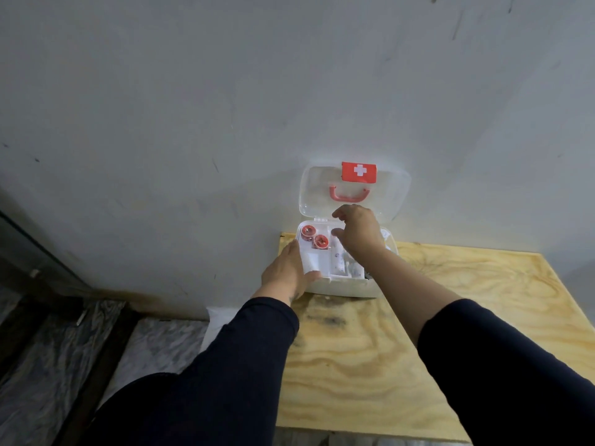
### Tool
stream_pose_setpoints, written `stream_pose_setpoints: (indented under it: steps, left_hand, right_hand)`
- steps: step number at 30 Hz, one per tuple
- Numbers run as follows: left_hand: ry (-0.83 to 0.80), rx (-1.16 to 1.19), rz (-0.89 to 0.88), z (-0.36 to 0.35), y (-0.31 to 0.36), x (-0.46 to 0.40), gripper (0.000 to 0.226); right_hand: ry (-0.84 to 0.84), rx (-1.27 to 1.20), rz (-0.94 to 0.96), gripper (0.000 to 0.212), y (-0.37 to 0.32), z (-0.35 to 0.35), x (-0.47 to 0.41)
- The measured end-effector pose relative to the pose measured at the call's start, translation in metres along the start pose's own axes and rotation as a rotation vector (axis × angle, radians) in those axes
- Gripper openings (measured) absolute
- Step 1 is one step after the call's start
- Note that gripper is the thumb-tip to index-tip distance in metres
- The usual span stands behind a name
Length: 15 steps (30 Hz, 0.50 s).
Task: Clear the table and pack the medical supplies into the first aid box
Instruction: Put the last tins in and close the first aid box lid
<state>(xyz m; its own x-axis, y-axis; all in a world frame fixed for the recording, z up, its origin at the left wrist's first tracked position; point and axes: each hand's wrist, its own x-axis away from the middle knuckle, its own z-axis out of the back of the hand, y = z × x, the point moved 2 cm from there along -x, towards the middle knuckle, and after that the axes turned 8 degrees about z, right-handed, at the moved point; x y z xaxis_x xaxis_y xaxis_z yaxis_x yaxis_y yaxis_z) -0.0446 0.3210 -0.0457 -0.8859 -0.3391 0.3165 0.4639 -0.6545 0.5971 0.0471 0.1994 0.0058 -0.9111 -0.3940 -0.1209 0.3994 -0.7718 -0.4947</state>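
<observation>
Your plywood table [402, 333] sits vs. a grey wall [193, 91]. First aid box [341, 286] is at the table's far left corner, clear lid [318, 188] up against the wall w/ red cross label [359, 171] & red handle [349, 193]. Your left hand [286, 272] lies flat on the box's left side, grip apart, thumb on the front rim. Your right hand [359, 231] hovers over the tray, fingers loosely spread, holding nothing visible. Two red tape rolls [314, 237] sit in the back-left compartment; small white items lie beside them.
</observation>
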Motion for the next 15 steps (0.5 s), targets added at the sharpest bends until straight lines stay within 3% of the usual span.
stream_pose_setpoints:
  steps: [4, 7, 9, 11, 15]
  left_hand:
    - [0.053, -0.071, -0.028, 0.020, 0.013, -0.008, 0.089]
    - [0.265, -0.075, -0.127, 0.049, 0.038, -0.018, 0.077]
    - [0.360, -0.069, -0.206, 0.068, 0.060, -0.026, 0.068]
    - [0.351, -0.061, -0.236, 0.079, 0.078, -0.034, 0.063]
    - [0.302, -0.095, -0.223, 0.077, 0.091, -0.039, 0.059]
  right_hand:
    - [0.252, 0.140, 0.123, 0.031, 0.006, 0.037, -0.001]
    - [0.389, 0.241, 0.184, 0.043, 0.010, 0.061, -0.014]
    - [0.347, 0.281, 0.186, 0.054, 0.015, 0.068, -0.027]
    - [0.268, 0.293, 0.175, 0.060, 0.021, 0.069, -0.037]
    - [0.206, 0.323, 0.176, 0.053, 0.031, 0.065, -0.044]
